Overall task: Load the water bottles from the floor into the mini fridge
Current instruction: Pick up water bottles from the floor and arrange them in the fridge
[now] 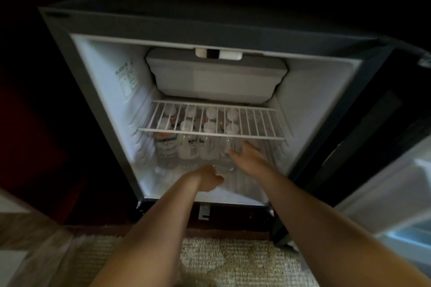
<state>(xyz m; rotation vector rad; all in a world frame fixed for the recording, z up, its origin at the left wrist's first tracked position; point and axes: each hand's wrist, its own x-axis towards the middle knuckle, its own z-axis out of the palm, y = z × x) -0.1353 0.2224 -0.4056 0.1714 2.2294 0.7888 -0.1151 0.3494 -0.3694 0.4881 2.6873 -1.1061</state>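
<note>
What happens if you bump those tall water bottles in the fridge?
Probably tippy: the water bottles stand tall and narrow. Packed side by side under the wire shelf, their neighbours likely prop them up. The clear plastic looks smooth, so maybe slippery.

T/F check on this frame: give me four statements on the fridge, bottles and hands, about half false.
1. The mini fridge door is open, swung to the right. True.
2. The water bottles stand on top of the wire shelf. False: they stand below it.
3. The left hand and right hand both reach in under the shelf. True.
4. The bottles are bunched against the right wall. False: they are bunched from left to centre.
</note>
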